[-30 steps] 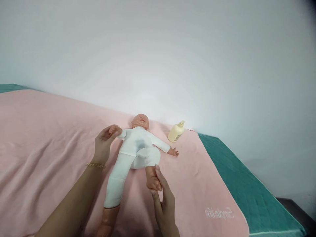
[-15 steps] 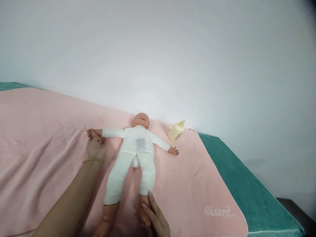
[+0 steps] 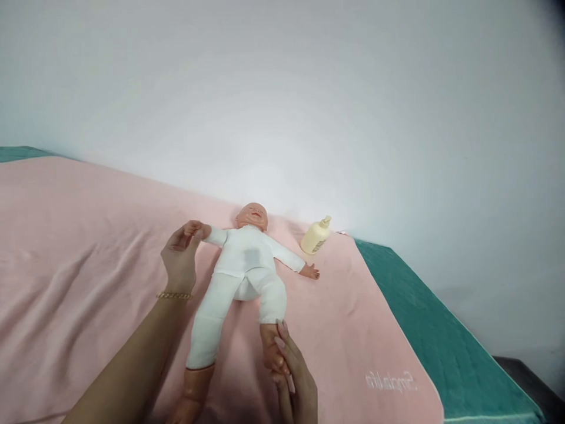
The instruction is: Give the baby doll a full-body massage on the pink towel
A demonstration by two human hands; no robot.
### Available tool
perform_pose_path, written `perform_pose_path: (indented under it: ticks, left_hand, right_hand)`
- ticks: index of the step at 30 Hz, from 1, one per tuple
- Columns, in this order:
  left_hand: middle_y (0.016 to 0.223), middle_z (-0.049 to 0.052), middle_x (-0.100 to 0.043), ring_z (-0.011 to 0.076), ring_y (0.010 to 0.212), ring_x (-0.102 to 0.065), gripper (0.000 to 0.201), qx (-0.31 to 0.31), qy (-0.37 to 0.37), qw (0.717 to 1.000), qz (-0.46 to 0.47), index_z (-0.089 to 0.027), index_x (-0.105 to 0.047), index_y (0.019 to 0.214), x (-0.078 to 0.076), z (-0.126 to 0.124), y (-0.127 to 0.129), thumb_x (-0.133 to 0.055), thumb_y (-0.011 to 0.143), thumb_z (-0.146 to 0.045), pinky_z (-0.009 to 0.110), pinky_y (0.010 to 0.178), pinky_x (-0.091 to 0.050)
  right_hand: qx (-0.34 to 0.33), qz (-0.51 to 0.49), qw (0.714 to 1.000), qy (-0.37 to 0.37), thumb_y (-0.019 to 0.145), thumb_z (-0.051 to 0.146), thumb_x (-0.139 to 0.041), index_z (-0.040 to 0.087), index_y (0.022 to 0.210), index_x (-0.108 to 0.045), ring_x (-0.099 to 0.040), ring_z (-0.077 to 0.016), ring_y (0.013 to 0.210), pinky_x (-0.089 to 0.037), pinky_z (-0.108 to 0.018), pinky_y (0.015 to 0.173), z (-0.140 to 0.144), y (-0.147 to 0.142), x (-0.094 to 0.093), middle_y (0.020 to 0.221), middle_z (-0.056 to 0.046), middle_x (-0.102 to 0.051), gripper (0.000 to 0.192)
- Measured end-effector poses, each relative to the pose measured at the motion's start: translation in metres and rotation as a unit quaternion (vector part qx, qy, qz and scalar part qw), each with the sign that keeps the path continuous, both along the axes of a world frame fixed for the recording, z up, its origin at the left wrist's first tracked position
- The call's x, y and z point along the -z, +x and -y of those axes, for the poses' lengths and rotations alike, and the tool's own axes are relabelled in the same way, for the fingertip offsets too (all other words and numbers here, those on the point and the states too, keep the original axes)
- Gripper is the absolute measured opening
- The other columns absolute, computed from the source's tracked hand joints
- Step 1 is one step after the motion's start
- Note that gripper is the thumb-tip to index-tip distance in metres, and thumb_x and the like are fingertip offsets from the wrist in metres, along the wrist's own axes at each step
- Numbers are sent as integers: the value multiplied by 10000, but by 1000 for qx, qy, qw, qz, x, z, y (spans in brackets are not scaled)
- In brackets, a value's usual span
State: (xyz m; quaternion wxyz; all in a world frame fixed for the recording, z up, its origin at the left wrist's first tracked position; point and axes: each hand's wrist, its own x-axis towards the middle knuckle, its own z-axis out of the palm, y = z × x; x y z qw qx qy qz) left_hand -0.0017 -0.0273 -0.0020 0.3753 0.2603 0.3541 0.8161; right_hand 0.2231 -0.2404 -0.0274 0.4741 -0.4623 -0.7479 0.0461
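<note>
A baby doll (image 3: 233, 268) in a white outfit lies on its back, with a grey patch on its front. My left hand (image 3: 182, 259), a gold bracelet at its wrist, is closed around the doll's hand on the left and keeps that arm raised and bent. My right hand (image 3: 298, 377) grips the doll's foot on the right, fingers along its outer side; that leg is bent up a little. The doll's other leg lies straight toward me, and its other arm stretches out to the right, touched by neither hand.
A pale yellow pump bottle (image 3: 315, 237) stands beside the doll's outstretched arm. Under everything is a pink blanket (image 3: 353, 330), wrinkled at the left, with lettering near its right corner. A green surface (image 3: 432, 318) shows past its edge. A white wall (image 3: 282, 100) rises behind.
My left hand has moved right and up, bending the doll's arm in toward its body. My right hand has pushed the doll's foot upward and slightly right, bending that leg.
</note>
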Motion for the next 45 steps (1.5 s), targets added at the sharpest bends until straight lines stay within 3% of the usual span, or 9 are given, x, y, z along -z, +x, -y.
perform_pose_path:
  ticks: [3,7,12,16,21,27,33,37,45]
  left_hand:
    - [1111,54,-695,232,1184,-569,321,3,32,979,-201,-216,-713,1011,-2,9,7,-785,697,-206,420,1075,-402]
    - [1106,36,-703,241,1201,-546,225,7,116,900,-420,-274,-717,986,2,12,10,-731,762,-255,455,1042,-418]
    - [1015,34,-743,252,1129,-590,200,94,179,826,-526,-277,-734,972,8,6,10,-687,785,-228,452,985,-444]
    - [981,19,-755,254,1070,-636,191,152,191,805,-541,-295,-751,910,9,1,10,-675,765,-197,456,963,-451]
    - [980,30,-756,259,1066,-644,169,173,173,822,-514,-295,-758,885,9,1,9,-694,750,-217,465,978,-448]
    - [1062,65,-733,246,1063,-647,227,157,103,883,-430,-242,-732,992,6,8,3,-714,772,-290,420,961,-498]
    - [1138,86,-697,237,1106,-624,343,93,-3,991,-92,-158,-701,1042,0,2,-3,-765,725,-273,412,1033,-459]
    - [1198,66,-657,193,1191,-573,259,24,-26,997,74,-176,-687,1040,4,-7,-8,-706,786,-226,357,1076,-427]
    - [901,38,-652,157,955,-653,84,-44,-128,980,143,-164,-600,929,31,-21,-22,-540,918,-222,367,992,-496]
  right_hand:
    - [10,-29,999,-16,1012,254,-397,274,1413,-435,-495,-248,1264,-507,-397,991,-12,-2,-8,1420,-76,-485,404]
    - [0,-54,998,-24,992,208,-426,253,1374,-485,-491,-238,1273,-487,-392,1017,-36,-4,-17,1410,-79,-499,390]
    - [-25,-80,996,-38,976,187,-444,256,1369,-493,-457,-217,1303,-449,-372,1052,-68,-9,-27,1418,-61,-493,402]
    - [-25,-91,995,-44,972,208,-460,255,1372,-493,-462,-224,1301,-450,-381,1053,-84,-12,-32,1416,-58,-497,405]
    - [-23,-91,994,-52,973,213,-466,252,1371,-492,-455,-224,1307,-448,-383,1056,-86,-14,-32,1420,-62,-491,401]
    - [-22,-93,993,-65,969,200,-469,260,1402,-460,-450,-220,1309,-428,-373,1067,-68,-11,-30,1422,-54,-490,437]
    - [-33,-95,993,-69,963,250,-521,287,1410,-449,-489,-210,1270,-449,-314,1032,-38,-9,-30,1397,-42,-516,455]
    - [-50,-59,996,-39,991,284,-484,298,1400,-461,-501,-214,1251,-468,-310,1010,-18,-7,-18,1394,-38,-512,410]
    - [-82,71,994,11,991,314,-489,326,1422,-432,-597,-213,1128,-539,-254,903,4,11,33,1322,-26,-566,435]
